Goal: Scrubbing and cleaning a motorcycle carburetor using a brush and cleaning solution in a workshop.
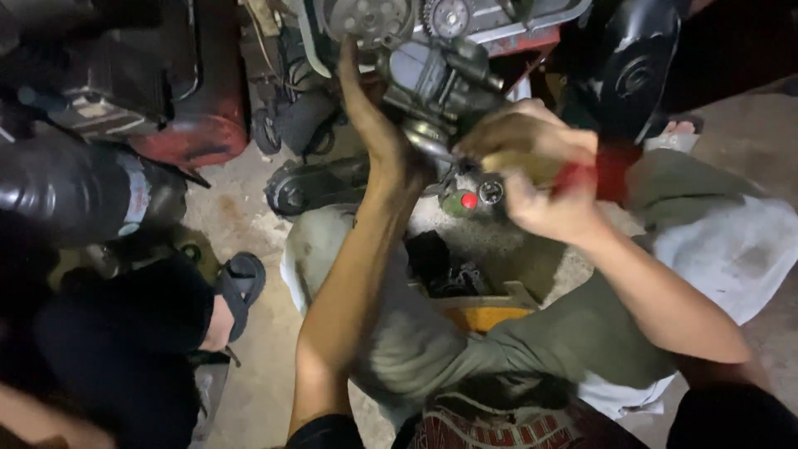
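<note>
Left hand [374, 116]: open, fingers reaching up along the grey engine part [440, 79], touching its left side.
Right hand [532, 170]: fist closed around a yellow-and-red tool handle [573, 170], just right of the engine part.
Engine part: far centre, above the lap.
Sandal [241, 287]: near left, on concrete floor [249, 208].

pale rectangular label [135, 193] on black cylinder [75, 187], left side; no other packages, signs, screens.
</note>
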